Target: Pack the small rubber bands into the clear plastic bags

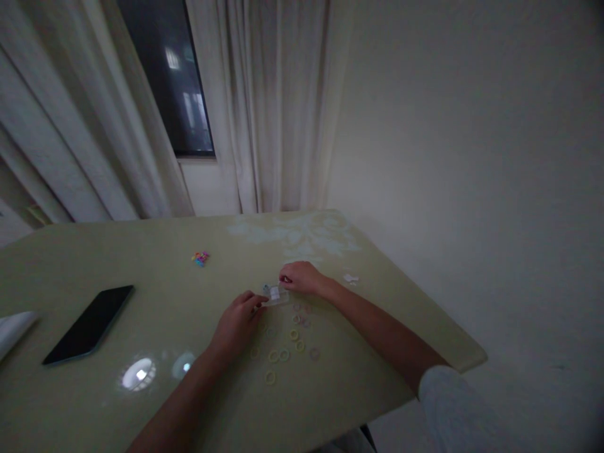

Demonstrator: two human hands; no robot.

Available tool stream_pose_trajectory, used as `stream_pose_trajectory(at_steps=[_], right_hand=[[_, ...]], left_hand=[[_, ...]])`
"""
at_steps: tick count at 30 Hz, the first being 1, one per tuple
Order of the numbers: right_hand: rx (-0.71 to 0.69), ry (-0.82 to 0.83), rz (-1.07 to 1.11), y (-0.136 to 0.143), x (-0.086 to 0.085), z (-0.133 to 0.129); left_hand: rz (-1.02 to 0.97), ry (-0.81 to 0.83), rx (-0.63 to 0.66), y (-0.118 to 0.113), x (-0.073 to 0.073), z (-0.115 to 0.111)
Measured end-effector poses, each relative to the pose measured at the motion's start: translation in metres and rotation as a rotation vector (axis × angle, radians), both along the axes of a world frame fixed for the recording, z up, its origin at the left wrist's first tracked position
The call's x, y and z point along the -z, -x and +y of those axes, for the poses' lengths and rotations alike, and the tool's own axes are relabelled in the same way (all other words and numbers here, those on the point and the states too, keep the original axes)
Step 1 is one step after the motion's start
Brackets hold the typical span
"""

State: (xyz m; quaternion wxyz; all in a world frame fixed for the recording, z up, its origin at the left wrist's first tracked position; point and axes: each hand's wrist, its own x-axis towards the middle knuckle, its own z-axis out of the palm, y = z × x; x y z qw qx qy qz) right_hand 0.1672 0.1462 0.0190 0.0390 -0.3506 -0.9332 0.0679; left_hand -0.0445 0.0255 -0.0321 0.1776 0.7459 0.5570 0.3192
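A small clear plastic box (282, 297) with white inside lies on the table between my hands. My left hand (240, 319) grips the box's left edge between thumb and fingers. At the box's far right corner, the fingers of my right hand (302, 277) are pinched together; whatever they hold is too small to make out. A tiny dark bit (266, 287) shows at the box's far left corner. Several pale rings lie scattered on the near side of the box, among them a yellow ring (294, 335), a greenish ring (284, 355) and a pinkish ring (314, 354).
A small heap of bright coloured pieces (201, 258) sits farther back on the table (155, 264). To the left lies a dark tablet (89, 324), with a white object (16, 327) beyond it. White scraps (350, 278) rest beyond my right forearm. A wall borders the right side.
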Motion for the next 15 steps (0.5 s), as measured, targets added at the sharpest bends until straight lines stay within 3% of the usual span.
stream_pose_trajectory(at_steps=[10, 15], right_hand=[[-0.129, 0.122, -0.211, 0.025, -0.022, 0.019], [-0.17, 0.121, -0.196, 0.021, -0.028, 0.016]], left_hand=[[-0.015, -0.042, 0.007, -0.003, 0.0, 0.001], [-0.1, 0.0, 0.01, 0.006, -0.011, 0.001]])
